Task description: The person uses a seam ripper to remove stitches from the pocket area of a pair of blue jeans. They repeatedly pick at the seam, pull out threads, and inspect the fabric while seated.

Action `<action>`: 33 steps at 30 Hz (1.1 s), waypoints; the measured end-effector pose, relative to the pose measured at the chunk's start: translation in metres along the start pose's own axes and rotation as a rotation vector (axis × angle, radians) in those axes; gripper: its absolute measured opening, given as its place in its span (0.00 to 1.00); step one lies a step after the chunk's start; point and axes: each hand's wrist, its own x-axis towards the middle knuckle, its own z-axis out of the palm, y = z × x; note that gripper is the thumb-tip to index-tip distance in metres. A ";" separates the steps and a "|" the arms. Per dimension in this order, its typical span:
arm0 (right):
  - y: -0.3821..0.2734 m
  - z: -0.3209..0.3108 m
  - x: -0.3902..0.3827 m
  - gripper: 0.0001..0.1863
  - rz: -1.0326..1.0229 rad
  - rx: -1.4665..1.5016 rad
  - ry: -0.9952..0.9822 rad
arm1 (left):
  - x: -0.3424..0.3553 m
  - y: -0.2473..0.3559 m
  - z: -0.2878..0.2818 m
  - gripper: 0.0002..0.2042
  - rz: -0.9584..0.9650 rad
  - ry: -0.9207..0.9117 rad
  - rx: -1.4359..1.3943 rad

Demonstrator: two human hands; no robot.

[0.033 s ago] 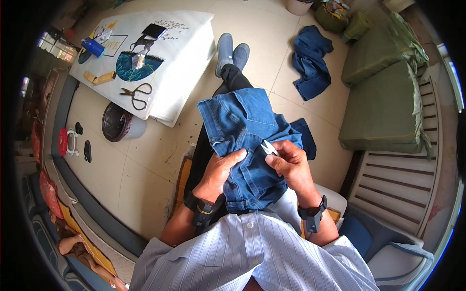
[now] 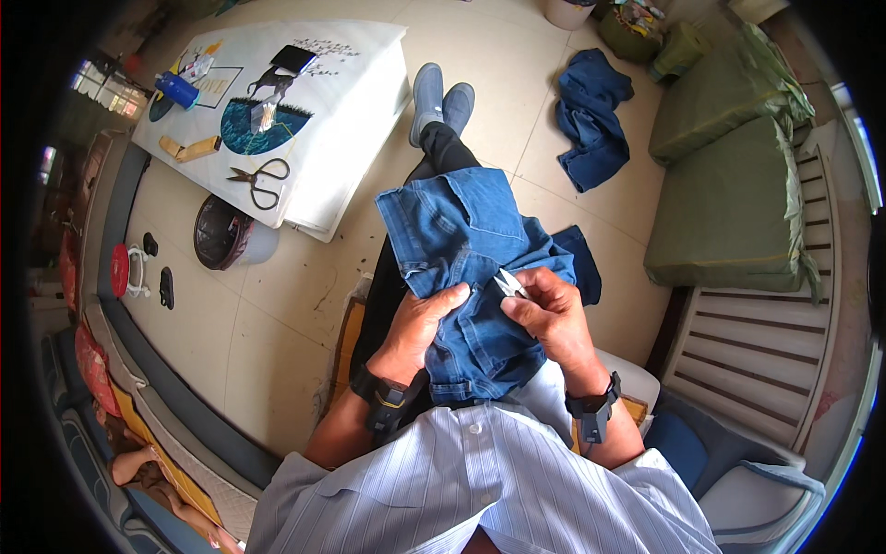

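Note:
Blue denim jeans (image 2: 489,208) lie bunched across my lap, with a patch pocket turned upward. My left hand (image 2: 420,323) grips the denim at its left side, the thumb pressed on top of the cloth. In my right hand (image 2: 551,309) is a small pair of thread snips (image 2: 510,284), pale with pointed blades, pinched between thumb and fingers. Its tips point up and left, close over the cloth near a seam. Whether the blades touch a thread is too small to tell. The folds hide the fingers under the denim.
Another pair of jeans (image 2: 592,120) lies on the tiled floor. At the left a white table (image 2: 360,102) bears black scissors (image 2: 263,182) and a blue bottle (image 2: 175,90), with a waste bin (image 2: 263,245) beside it. Green cushions (image 2: 724,212) rest on a slatted bench (image 2: 752,351) at the right. A person (image 2: 152,466) appears far left.
The snips in my right hand have tilted very slightly to the left. My left hand and the jeans have not visibly moved.

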 end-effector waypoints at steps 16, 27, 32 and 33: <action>0.029 0.035 0.010 0.09 -0.149 -0.276 0.139 | -0.004 0.000 0.003 0.19 0.079 -0.008 0.043; 0.004 0.019 0.012 0.04 0.208 0.177 0.057 | 0.000 0.003 0.005 0.21 0.096 -0.047 0.136; 0.003 0.012 0.014 0.03 0.243 0.239 -0.008 | -0.001 0.004 0.006 0.20 0.072 -0.071 0.124; 0.004 0.009 0.015 0.03 0.250 0.262 -0.017 | 0.000 0.003 0.006 0.20 0.073 -0.077 0.136</action>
